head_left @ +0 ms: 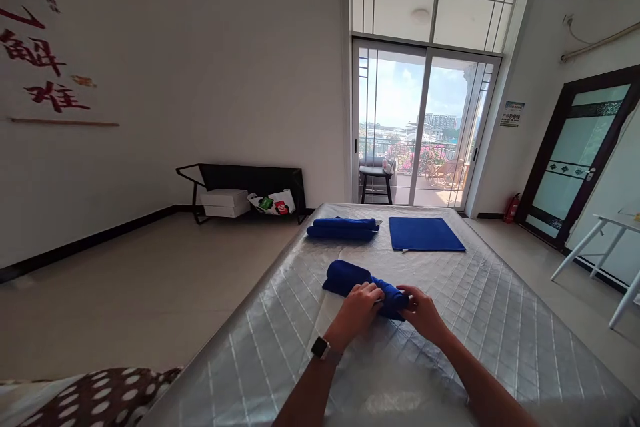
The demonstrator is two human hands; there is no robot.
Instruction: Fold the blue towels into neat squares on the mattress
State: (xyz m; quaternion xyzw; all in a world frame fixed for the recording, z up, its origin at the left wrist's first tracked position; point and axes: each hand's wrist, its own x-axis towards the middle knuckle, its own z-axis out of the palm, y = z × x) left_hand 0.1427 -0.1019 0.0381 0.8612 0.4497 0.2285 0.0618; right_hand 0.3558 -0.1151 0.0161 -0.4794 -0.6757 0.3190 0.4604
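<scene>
A blue towel (347, 275), partly rolled up, lies on the plastic-covered mattress (450, 347) in front of me. My left hand (361, 307), with a watch on its wrist, is closed over the middle of the roll. At the roll's right end, my right hand (421, 311) grips the fabric between thumb and fingers. Farther back on the mattress, rolled blue towels (343, 228) rest at the left. Beside them, at the right, a flat blue towel (427, 233) lies with a small white tag at its near edge.
A black rack (250, 177) holding a white box (224, 203) and a bag (274, 203) stands by the wall. Brown polka-dot fabric (100, 400) lies at the lower left. At the right are a white-legged table (580, 248) and a fire extinguisher (512, 208). Sliding glass doors (425, 127) stand behind.
</scene>
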